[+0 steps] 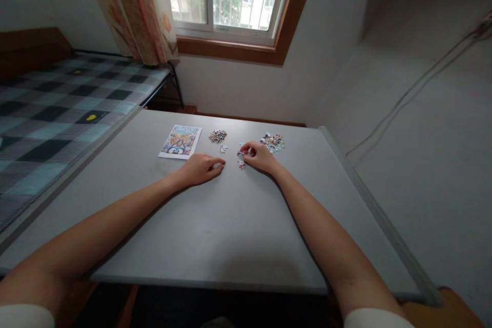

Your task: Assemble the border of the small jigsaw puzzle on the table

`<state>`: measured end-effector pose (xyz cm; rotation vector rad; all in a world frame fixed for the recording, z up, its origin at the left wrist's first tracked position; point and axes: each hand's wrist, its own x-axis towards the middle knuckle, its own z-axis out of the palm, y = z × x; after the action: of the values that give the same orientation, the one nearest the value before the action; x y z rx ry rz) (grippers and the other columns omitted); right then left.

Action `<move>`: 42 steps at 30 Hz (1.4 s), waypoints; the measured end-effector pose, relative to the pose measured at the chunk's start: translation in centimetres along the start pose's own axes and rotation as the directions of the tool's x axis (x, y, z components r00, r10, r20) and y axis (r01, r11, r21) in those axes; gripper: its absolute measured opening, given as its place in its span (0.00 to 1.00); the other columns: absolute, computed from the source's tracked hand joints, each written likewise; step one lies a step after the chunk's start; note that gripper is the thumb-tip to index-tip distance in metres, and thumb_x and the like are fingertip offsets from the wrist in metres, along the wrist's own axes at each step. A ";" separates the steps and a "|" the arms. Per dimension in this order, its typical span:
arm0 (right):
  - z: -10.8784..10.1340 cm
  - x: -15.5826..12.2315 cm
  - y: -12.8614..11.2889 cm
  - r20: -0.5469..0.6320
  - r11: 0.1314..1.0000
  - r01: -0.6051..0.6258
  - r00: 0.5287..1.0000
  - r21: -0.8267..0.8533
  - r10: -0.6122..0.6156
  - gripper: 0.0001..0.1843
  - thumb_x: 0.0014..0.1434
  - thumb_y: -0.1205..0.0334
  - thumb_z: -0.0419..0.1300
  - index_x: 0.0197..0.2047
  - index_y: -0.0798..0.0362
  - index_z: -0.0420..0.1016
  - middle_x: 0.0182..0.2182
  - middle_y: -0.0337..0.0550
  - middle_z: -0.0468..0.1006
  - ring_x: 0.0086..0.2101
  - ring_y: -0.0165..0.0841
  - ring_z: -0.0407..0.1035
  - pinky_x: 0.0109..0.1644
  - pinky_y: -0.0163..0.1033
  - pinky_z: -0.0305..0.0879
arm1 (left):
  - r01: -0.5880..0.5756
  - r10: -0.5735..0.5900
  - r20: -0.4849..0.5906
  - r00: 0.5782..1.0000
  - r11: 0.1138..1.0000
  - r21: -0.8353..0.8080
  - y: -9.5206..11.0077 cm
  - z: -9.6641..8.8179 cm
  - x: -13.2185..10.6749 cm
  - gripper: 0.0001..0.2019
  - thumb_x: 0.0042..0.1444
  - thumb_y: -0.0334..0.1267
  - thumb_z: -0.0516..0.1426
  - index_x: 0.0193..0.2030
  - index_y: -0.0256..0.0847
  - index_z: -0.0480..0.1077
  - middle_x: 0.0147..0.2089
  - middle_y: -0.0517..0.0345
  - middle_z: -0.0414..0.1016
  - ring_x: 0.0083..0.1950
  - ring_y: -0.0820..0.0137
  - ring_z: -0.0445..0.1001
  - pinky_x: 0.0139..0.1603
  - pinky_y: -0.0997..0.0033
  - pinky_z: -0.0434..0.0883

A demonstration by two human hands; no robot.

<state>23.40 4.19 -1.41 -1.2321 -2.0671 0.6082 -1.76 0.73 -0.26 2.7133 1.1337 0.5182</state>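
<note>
My left hand (203, 168) rests on the table, holding nothing, with its thumb and forefinger stretched out and a little apart. Bent fingers of my right hand (258, 156) pinch a small jigsaw puzzle piece (240, 154) at the tabletop. Just below it lies another bit of puzzle (241, 164), pale with pink and dark marks. A small light-coloured cluster of pieces (223, 148) sits between the hands, slightly farther off. Behind my right hand spreads a loose pile of puzzle pieces (273, 141), partly hidden by the hand.
A second, tighter heap of pieces (218, 136) stands near the table's far side. Left of it lies a colourful printed picture sheet (180, 141). The grey-white table (215, 230) has a raised right edge by the wall. A checked bed (77, 97) adjoins its left side.
</note>
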 end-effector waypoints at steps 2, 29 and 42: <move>0.0 0.0 0.0 -0.004 1.000 0.005 1.000 -0.003 -0.005 0.11 0.46 0.70 0.59 0.35 0.55 0.76 0.28 0.36 0.73 0.25 0.25 0.58 0.32 0.33 0.57 | -0.001 0.001 -0.002 1.000 1.000 0.004 0.0 0.0 0.0 0.16 0.62 0.43 0.51 0.49 0.43 0.77 0.26 0.59 0.77 0.27 0.72 0.73 0.30 0.76 0.62; 0.2 0.1 0.2 -0.006 1.000 0.003 1.000 -0.010 -0.003 0.11 0.45 0.70 0.59 0.34 0.53 0.76 0.28 0.36 0.74 0.25 0.25 0.59 0.32 0.32 0.58 | 0.009 -0.009 -0.006 1.000 1.000 -0.023 -0.1 0.0 0.0 0.16 0.62 0.43 0.51 0.48 0.42 0.77 0.26 0.59 0.76 0.26 0.73 0.72 0.31 0.75 0.63; 0.1 0.1 0.7 -0.011 1.000 0.029 1.000 -0.003 -0.029 0.11 0.46 0.68 0.59 0.35 0.53 0.77 0.28 0.37 0.74 0.25 0.26 0.59 0.32 0.33 0.58 | 0.005 -0.005 -0.011 1.000 1.000 -0.003 -0.1 0.1 0.0 0.16 0.62 0.43 0.51 0.49 0.43 0.77 0.27 0.59 0.77 0.28 0.72 0.74 0.31 0.76 0.63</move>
<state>23.69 4.56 -1.96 -1.2028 -2.0737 0.5837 -1.77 0.83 -0.39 2.7073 1.1416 0.5347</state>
